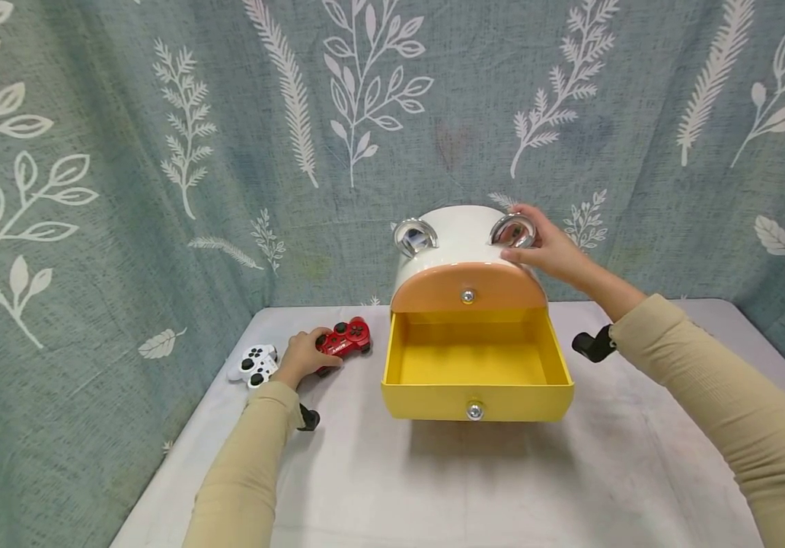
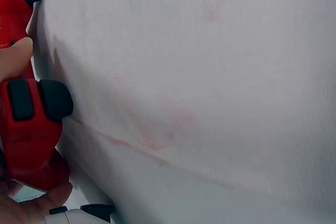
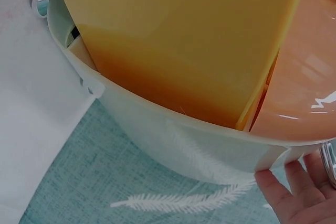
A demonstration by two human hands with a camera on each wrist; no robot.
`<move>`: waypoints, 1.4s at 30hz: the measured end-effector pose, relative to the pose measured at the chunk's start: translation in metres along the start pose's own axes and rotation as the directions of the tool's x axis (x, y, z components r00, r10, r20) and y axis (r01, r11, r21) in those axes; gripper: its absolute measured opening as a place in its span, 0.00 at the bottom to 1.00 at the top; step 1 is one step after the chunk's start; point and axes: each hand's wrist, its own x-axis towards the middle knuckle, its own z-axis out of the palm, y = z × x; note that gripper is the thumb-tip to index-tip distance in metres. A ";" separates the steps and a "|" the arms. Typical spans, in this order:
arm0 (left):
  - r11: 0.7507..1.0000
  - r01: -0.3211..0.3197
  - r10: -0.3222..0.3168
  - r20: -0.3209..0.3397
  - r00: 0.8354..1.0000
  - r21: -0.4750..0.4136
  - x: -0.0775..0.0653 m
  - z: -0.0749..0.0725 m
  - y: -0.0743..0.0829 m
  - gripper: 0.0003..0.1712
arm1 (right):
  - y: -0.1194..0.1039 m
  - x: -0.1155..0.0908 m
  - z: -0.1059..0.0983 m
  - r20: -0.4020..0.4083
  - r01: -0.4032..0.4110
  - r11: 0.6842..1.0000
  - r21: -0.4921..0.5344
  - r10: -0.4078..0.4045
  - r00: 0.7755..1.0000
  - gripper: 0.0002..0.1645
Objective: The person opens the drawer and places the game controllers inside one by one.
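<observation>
My left hand (image 1: 301, 356) grips a red game controller (image 1: 352, 335) at the left of the table, its thumb over one side. Close up in the left wrist view, the red controller (image 2: 32, 129) shows its black shoulder buttons. A white game controller (image 1: 253, 364) lies just left of that hand. In the middle stands a white drawer box (image 1: 464, 240) with two shiny rings, a peach upper panel (image 1: 433, 293) and a yellow drawer (image 1: 426, 402) pulled out, bare inside. My right hand (image 1: 553, 247) touches the shell around the right ring, fingertips against its side in the right wrist view.
A white cloth covers the table (image 1: 365, 487). Behind and to the left hangs a blue-green curtain (image 1: 228, 152) with white leaf prints. Dark wrist mounts (image 1: 592, 345) stick out from both sleeves. The drawer juts toward the front of the table.
</observation>
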 end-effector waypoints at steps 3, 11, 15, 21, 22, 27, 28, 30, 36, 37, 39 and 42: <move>1.000 -0.007 0.007 -0.013 1.000 -0.017 -0.002 -0.001 -0.001 0.41 | 0.000 0.000 0.002 -0.003 0.004 1.000 0.002 -0.004 1.000 0.43; 1.000 0.006 -0.006 -0.022 1.000 0.005 -0.005 -0.007 0.002 0.38 | 0.000 0.000 0.004 0.006 0.005 1.000 -0.005 -0.005 1.000 0.44; 1.000 -0.020 0.020 -0.018 1.000 0.014 -0.004 -0.017 0.006 0.38 | 0.000 0.000 0.004 0.003 0.004 1.000 -0.007 -0.004 1.000 0.45; 0.999 -0.046 0.046 -0.023 0.999 0.009 -0.005 -0.033 0.014 0.37 | -0.001 0.000 0.003 -0.002 0.004 1.000 -0.012 -0.004 1.000 0.44; 0.999 -0.052 0.052 -0.025 0.998 0.011 -0.006 -0.036 0.016 0.38 | -0.001 0.000 0.003 -0.002 0.003 1.000 -0.012 -0.003 1.000 0.44; 0.997 -0.082 0.082 -0.040 0.996 -0.001 -0.012 -0.053 0.026 0.39 | -0.002 0.001 0.002 0.002 -0.005 1.000 -0.018 0.005 1.000 0.44; 0.996 -0.087 0.087 -0.042 0.995 -0.005 -0.013 -0.056 0.028 0.39 | -0.002 0.001 0.002 0.002 -0.007 1.000 -0.021 0.007 1.000 0.45; 0.995 -0.094 0.094 -0.039 0.995 -0.013 -0.014 -0.063 0.031 0.40 | -0.002 0.001 0.002 0.001 -0.012 1.000 -0.025 0.012 1.000 0.45; 0.994 -0.101 0.100 -0.014 0.995 -0.032 -0.022 -0.079 0.043 0.40 | -0.001 0.001 0.001 0.002 -0.017 0.999 -0.033 0.017 1.000 0.45; 0.994 -0.106 0.106 -0.010 0.994 -0.034 -0.024 -0.081 0.045 0.40 | -0.001 0.001 0.001 0.003 -0.017 0.999 -0.032 0.017 1.000 0.45; 0.993 -0.110 0.110 -0.007 0.994 -0.036 -0.027 -0.086 0.050 0.40 | -0.001 0.001 0.000 0.003 -0.017 1.000 -0.023 0.017 1.000 0.44; 0.991 -0.125 0.125 0.001 0.992 -0.047 -0.032 -0.095 0.056 0.40 | -0.001 0.000 0.000 0.002 -0.016 1.000 -0.015 0.016 1.000 0.44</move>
